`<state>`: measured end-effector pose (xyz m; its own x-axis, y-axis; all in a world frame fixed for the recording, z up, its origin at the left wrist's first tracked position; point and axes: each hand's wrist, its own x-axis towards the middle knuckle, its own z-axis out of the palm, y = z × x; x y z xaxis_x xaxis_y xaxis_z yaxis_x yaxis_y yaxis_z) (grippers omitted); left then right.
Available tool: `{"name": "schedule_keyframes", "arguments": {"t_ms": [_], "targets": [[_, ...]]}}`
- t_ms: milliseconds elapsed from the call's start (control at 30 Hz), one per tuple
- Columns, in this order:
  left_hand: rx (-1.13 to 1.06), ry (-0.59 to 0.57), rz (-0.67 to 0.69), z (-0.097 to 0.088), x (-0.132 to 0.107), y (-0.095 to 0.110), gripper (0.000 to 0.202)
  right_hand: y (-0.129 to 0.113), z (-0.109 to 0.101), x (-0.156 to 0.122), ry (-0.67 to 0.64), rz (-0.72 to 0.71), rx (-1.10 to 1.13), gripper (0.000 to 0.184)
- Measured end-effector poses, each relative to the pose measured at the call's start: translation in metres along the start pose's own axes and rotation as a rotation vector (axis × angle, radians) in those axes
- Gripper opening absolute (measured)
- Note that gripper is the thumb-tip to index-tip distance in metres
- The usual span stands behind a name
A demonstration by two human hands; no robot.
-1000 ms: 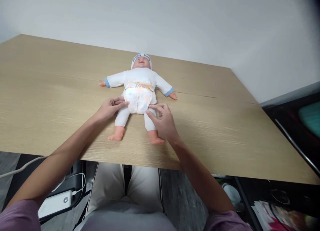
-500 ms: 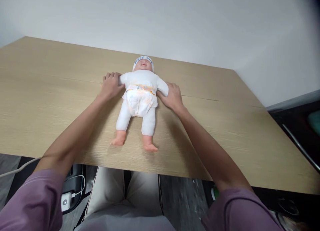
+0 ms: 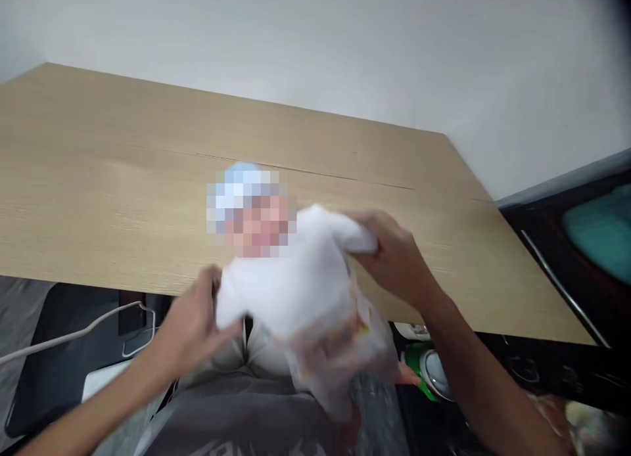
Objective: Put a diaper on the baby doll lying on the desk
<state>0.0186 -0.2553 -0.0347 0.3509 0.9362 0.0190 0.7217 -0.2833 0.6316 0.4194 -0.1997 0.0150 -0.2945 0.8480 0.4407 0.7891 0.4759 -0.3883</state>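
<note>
A baby doll [image 3: 296,285] in a white body suit and a diaper [image 3: 335,331] is held up, tilted, over the table's front edge and my lap. It wears a light blue and white cap [image 3: 241,186]; its head is pixelated. My left hand [image 3: 197,318] is closed around one of the doll's arms. My right hand [image 3: 389,252] grips the other arm. Motion blurs the diaper and legs, and a pinkish foot [image 3: 408,374] shows at the lower right.
The wooden table [image 3: 123,180] runs back to a pale wall [image 3: 296,42]. Below its front edge lie a white cable [image 3: 89,328], a white device [image 3: 101,380] and a green and silver round object [image 3: 434,370]. A dark object with a teal panel [image 3: 601,232] stands at the right.
The doll, which lay on its back on the table, has been lifted and brought toward me. It is now tilted, and both hands moved with it, holding its arms.
</note>
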Motion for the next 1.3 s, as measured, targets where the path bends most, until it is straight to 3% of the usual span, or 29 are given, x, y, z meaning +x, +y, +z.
{"name": "schedule_keyframes", "arguments": {"t_ms": [67,133,200,300,467,567,667,767,833,900,1067,1300], "targets": [[-0.031,-0.081,-0.026,0.034,-0.080,-0.010,0.042,-0.036,-0.009,-0.052,-0.115,-0.036,0.004,0.041],[-0.022,-0.158,-0.141,0.066,-0.141,-0.028,0.027,-0.065,0.001,-0.097,-0.233,-0.002,0.019,0.052],[-0.028,-0.228,-0.261,0.087,-0.179,-0.047,0.028,-0.087,0.026,-0.129,-0.296,0.034,0.095,0.059],[-0.060,-0.308,-0.389,0.094,-0.199,-0.063,0.042,-0.107,0.074,-0.154,-0.358,0.137,0.185,0.064],[0.002,-0.390,-0.378,0.083,-0.183,-0.060,0.043,-0.103,0.143,-0.164,-0.354,0.346,0.288,0.061],[0.037,-0.486,-0.335,0.080,-0.174,-0.058,0.049,-0.088,0.162,-0.178,-0.345,0.406,0.414,0.053],[0.169,-0.458,-0.249,0.074,-0.173,-0.058,0.057,-0.084,0.156,-0.201,-0.304,0.460,0.507,0.040],[0.334,-0.246,-0.104,0.067,-0.172,-0.048,0.061,-0.093,0.137,-0.223,-0.331,0.521,0.535,0.034],[0.298,-0.159,0.013,0.067,-0.163,-0.034,0.057,-0.102,0.129,-0.233,-0.339,0.547,0.532,0.031],[0.159,-0.182,0.155,0.074,-0.147,-0.016,0.049,-0.108,0.130,-0.237,-0.305,0.560,0.522,0.027],[-0.025,-0.406,0.466,0.106,-0.107,0.009,0.041,-0.094,0.153,-0.241,-0.157,0.625,0.528,0.032],[-0.018,-0.400,0.535,0.122,-0.092,0.005,0.028,-0.060,0.169,-0.240,-0.054,0.688,0.370,0.031]]}}
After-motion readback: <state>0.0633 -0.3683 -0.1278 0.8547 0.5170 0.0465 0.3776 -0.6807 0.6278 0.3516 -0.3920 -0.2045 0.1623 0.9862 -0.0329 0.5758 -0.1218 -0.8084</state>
